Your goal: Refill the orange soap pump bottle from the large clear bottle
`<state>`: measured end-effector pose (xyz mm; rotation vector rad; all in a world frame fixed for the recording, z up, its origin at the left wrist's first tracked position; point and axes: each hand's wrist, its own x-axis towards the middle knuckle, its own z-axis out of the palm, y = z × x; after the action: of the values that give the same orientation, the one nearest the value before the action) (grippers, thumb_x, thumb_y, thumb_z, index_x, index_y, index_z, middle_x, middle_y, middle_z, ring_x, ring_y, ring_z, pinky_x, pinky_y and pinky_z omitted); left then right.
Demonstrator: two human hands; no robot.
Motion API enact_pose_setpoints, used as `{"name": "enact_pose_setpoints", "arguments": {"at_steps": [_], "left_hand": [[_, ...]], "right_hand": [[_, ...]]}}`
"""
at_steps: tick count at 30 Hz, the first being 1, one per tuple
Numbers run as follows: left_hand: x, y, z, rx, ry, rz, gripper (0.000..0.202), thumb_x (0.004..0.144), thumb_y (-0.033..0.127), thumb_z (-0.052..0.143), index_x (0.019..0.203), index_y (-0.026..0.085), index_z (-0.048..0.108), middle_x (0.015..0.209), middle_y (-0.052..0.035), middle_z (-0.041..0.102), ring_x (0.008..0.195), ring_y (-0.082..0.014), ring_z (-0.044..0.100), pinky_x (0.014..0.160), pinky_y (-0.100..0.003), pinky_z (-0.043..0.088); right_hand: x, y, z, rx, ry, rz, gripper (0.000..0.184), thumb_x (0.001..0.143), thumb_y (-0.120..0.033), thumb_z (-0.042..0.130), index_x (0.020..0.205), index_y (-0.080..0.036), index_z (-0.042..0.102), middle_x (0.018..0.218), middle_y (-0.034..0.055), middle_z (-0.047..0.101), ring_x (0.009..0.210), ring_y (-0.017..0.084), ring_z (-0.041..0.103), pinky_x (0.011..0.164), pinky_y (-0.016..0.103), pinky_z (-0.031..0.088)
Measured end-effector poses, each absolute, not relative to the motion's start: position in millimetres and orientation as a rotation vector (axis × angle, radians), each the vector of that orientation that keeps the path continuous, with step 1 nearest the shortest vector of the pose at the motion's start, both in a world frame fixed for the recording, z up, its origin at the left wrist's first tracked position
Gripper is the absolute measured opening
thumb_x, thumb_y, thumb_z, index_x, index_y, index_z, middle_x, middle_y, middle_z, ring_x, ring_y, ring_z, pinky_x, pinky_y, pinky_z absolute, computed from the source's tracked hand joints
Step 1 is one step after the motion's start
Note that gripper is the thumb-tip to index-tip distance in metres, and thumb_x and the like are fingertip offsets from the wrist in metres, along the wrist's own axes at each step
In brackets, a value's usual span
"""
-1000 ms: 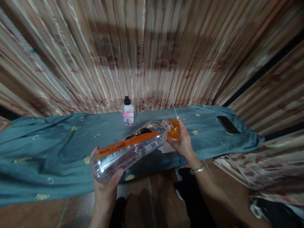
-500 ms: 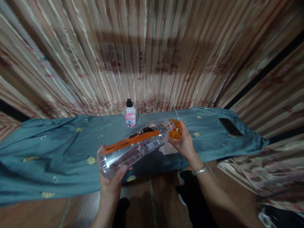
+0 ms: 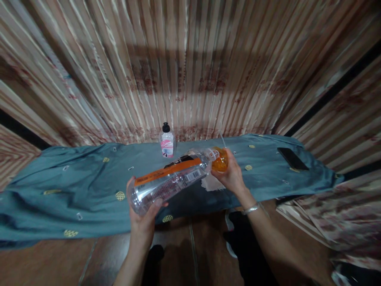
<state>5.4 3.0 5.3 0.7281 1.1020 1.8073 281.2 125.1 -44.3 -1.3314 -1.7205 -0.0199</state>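
A large clear plastic bottle (image 3: 175,180) with an orange and black label is tilted on its side above the cloth, its mouth towards the right. Near its base, my left hand (image 3: 144,216) is wrapped round it from below. My right hand (image 3: 232,174) is closed on an amber see-through container (image 3: 220,159), which meets the large bottle's mouth. What kind of container it is, I cannot tell. A thin pale tube (image 3: 222,140) sticks up just behind my right hand. Below the bottle's neck lies a crumpled white tissue (image 3: 212,183), partly hidden.
A small clear bottle (image 3: 167,143) with a black cap and pink label stands upright at the back of the teal cloth-covered surface (image 3: 89,178). A black phone (image 3: 292,159) lies at the right. Behind hangs a striped curtain (image 3: 184,59).
The whole view has shifted slightly, so most things appear a little further right. Both hands keep their hold, and the bottle and amber container stay together at nearly the same tilt.
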Motion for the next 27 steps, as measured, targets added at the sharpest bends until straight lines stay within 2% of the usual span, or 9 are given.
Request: {"name": "enact_pose_setpoints", "arguments": {"at_steps": [6,11,14,20,27], "left_hand": [[6,4,3,0.755,1.072,1.841,0.094,0.066,0.035,0.098,0.148,0.033,0.051,0.124,-0.0080,0.066,0.089,-0.0194,0.070,0.063,-0.026,0.064],[3,5,-1,0.779,1.077,1.819,0.094,0.069,0.037,0.096,0.150,0.034,0.049,0.121,-0.0059,0.069,0.088,-0.0193,0.071,0.064,-0.025,0.062],[1,5,-4,0.766,1.069,1.814,0.097,0.067,0.036,0.097,0.151,0.034,0.048,0.120,-0.0064,0.069,0.085,-0.0193,0.071,0.063,-0.027,0.063],[1,5,-5,0.796,1.075,1.804,0.095,0.070,0.034,0.095,0.153,0.035,0.047,0.127,-0.0077,0.067,0.090,-0.0218,0.073,0.065,-0.031,0.064],[6,5,0,0.742,1.083,1.846,0.097,0.066,0.036,0.097,0.151,0.032,0.050,0.125,-0.0086,0.067,0.087,-0.0197,0.071,0.061,-0.026,0.062]], "right_hand": [[282,126,-45,-1.360,-1.718,-0.003,0.094,0.075,-0.040,0.084,0.155,-0.019,0.039,0.150,0.0193,0.062,0.141,0.035,0.061,0.118,0.058,0.050],[282,126,-44,-1.360,-1.708,0.007,0.094,0.074,-0.040,0.084,0.154,-0.017,0.041,0.150,0.0209,0.062,0.140,0.036,0.061,0.117,0.058,0.051],[282,125,-43,-1.359,-1.706,0.007,0.094,0.074,-0.041,0.085,0.154,-0.016,0.042,0.149,0.0208,0.063,0.139,0.036,0.062,0.117,0.057,0.051],[282,124,-40,-1.376,-1.694,0.035,0.095,0.072,-0.041,0.085,0.153,-0.018,0.043,0.148,0.0186,0.065,0.136,0.035,0.064,0.114,0.056,0.054],[281,124,-40,-1.380,-1.678,0.033,0.092,0.073,-0.043,0.084,0.152,-0.016,0.045,0.147,0.0201,0.065,0.136,0.036,0.065,0.113,0.056,0.055]]}}
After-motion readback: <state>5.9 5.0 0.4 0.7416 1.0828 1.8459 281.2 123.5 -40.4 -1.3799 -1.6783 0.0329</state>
